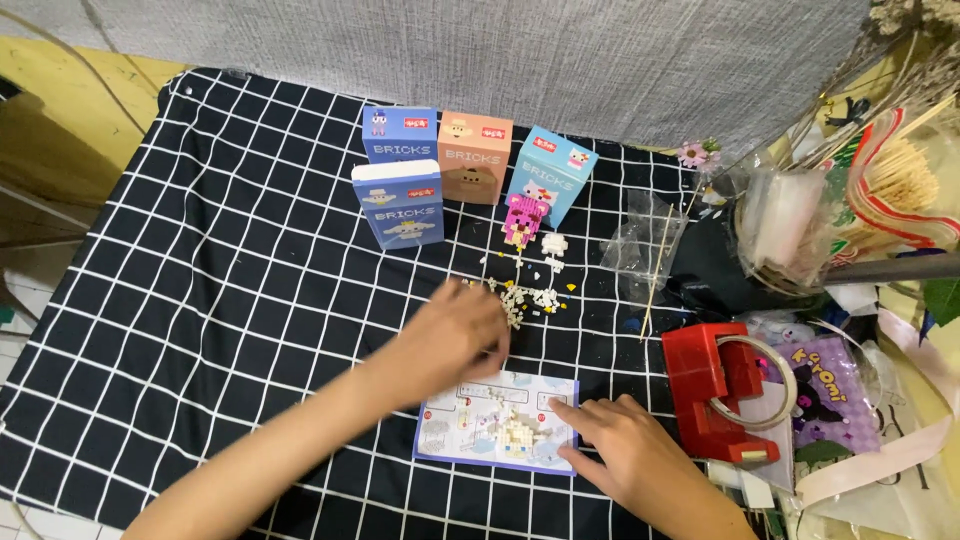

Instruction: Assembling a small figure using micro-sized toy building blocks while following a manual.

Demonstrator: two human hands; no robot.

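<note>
At frame centre, the left hand (462, 335) reaches, fingers curled narrow, into the loose bricks (525, 298); the right hand (618, 445) lies flat, fingers spread, on the instruction sheet (455, 430).

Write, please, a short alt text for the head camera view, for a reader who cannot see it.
A person's left hand reaches into a pile of tiny white bricks on a black checked cloth, while the right hand presses on an instruction sheet with a small white brick figure. Behind stand four small boxes and a pink brick figure; a red tape dispenser sits right.
</note>
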